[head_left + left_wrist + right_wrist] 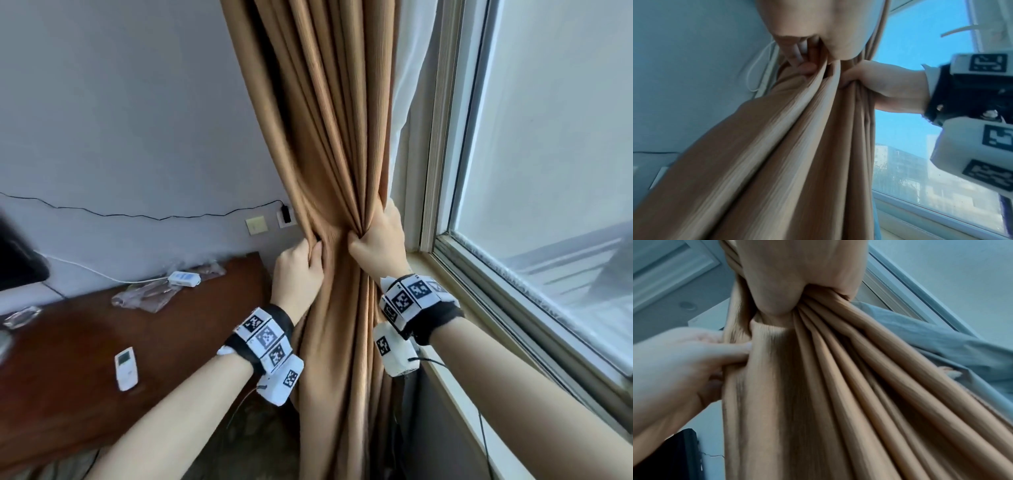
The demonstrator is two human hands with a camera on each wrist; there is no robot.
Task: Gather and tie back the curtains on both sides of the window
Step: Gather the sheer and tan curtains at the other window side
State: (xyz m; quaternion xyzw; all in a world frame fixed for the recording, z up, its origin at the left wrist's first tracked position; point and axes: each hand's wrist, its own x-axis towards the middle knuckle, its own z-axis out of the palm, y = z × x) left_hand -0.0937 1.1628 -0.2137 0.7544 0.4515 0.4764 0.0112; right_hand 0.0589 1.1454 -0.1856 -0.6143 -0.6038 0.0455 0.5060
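Observation:
A tan pleated curtain point(318, 137) hangs at the left side of the window point(548, 154), bunched at waist height. My left hand point(299, 267) grips folds on the bunch's left side, fingers curled into the cloth. My right hand point(376, 240) clutches the right side of the bunch, thumb up along the edge. In the left wrist view my left fingers point(797, 53) dig into the curtain point(777, 146) and the right hand point(879, 86) holds it from the window side. The right wrist view shows the curtain point(818, 386) squeezed under my palm. A white sheer curtain point(409, 113) hangs behind.
A brown wooden desk point(68, 370) stands to the left with a white remote point(126, 368), a white power adapter point(184, 278) and clear plastic wrap point(150, 294). A wall socket point(286, 215) sits beside the curtain. The window sill point(479, 342) runs to the right.

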